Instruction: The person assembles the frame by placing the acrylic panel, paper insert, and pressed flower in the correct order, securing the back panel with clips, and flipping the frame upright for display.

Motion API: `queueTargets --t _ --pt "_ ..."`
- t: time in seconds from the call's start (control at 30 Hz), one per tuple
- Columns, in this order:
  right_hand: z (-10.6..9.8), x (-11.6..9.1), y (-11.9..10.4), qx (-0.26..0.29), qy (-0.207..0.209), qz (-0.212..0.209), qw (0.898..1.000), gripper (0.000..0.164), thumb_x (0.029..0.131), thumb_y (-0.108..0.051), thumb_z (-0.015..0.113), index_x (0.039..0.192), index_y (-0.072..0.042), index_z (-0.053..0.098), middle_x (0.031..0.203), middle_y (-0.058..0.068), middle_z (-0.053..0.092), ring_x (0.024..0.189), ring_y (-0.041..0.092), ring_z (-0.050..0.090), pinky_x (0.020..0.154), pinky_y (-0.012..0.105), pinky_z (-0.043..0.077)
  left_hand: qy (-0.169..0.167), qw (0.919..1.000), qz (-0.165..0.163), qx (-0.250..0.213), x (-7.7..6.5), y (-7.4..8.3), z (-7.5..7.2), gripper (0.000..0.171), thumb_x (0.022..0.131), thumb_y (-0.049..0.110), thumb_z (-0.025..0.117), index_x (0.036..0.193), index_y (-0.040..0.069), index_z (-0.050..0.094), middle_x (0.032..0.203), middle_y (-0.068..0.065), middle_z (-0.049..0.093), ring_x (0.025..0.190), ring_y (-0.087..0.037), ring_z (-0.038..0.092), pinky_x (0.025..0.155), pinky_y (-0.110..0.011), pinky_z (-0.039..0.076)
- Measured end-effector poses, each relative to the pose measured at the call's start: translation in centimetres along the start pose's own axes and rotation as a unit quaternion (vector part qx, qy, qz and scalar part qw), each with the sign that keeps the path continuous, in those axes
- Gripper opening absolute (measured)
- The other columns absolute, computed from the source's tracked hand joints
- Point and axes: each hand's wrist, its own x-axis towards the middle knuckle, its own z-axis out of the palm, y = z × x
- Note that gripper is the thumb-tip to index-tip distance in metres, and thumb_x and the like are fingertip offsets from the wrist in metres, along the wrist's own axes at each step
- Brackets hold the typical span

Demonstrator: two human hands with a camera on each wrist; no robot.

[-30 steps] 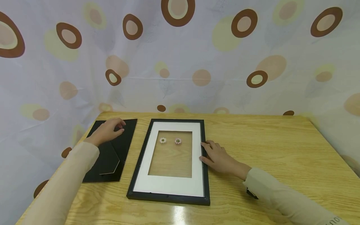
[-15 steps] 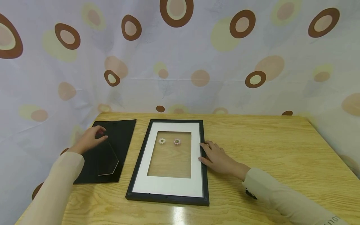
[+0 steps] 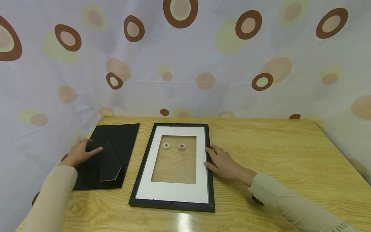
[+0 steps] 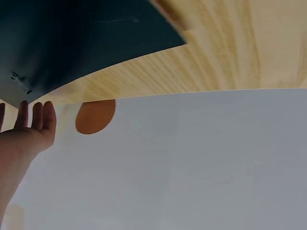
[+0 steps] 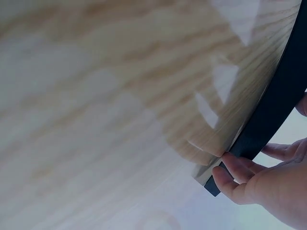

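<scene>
A picture frame [image 3: 171, 205] with a black rim and white mat [image 3: 179, 191] lies face up on the table. Inside its window, near the top, are a white flower [image 3: 166, 145] and a pink flower [image 3: 181, 146]. My right hand [image 3: 224, 164] rests at the frame's right side, thumb and fingertips on the rim. To the left lies a black backing board [image 3: 126, 137] with a folding easel stand [image 3: 109, 166]. My left hand [image 3: 79, 153] is at the board's left edge, thumb reaching over it, its fingers [image 4: 49, 115] extended by a corner in the left wrist view.
The wooden table [image 3: 275, 145] stretches to the right of the frame. A white cloth [image 3: 185, 58] with brown and pale ovals hangs along the back and sides. A strip of bare wood separates board and frame.
My left hand has moved left and lower, from above the board's upper part to its left edge. The right hand has stayed on the frame's side.
</scene>
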Motion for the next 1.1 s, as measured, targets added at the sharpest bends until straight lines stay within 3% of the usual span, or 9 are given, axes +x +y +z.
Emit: queueTargets --t 0.4,0.87,1.1 --pt "0.09 0.06 -0.12 -0.002 -0.001 0.0 1.0 0.057 0.095 -0.03 0.048 0.137 0.005 0.033 0.136 0.03 0.034 0.122 0.045 0.039 0.092 0.063 0.034 -0.042 0.9976 -0.052 -0.018 -0.25 -0.09 0.16 0.095 0.086 0.056 0.05 0.132 -0.02 0.02 0.129 -0.046 0.024 0.116 -0.06 0.025 0.09 -0.069 0.019" --pt "0.14 0.1 -0.03 -0.012 0.001 0.001 1.0 0.058 0.095 -0.031 0.048 0.137 0.005 0.033 0.135 0.03 0.035 0.121 0.045 0.04 0.092 0.062 0.035 -0.032 0.9964 -0.078 0.009 -0.14 0.31 0.21 0.101 0.075 0.061 0.062 0.133 -0.015 0.026 0.127 -0.045 0.03 0.11 -0.061 0.033 0.082 -0.069 0.027" --pt "0.2 0.11 0.03 -0.011 0.0 0.001 1.0 0.057 0.095 -0.031 0.048 0.137 0.005 0.033 0.135 0.03 0.035 0.121 0.045 0.04 0.092 0.062 0.035 -0.039 0.9932 -0.109 -0.013 -0.21 0.38 0.08 0.106 0.071 0.063 0.064 0.136 -0.009 0.023 0.129 -0.044 0.026 0.108 -0.065 0.03 0.078 -0.071 0.026"
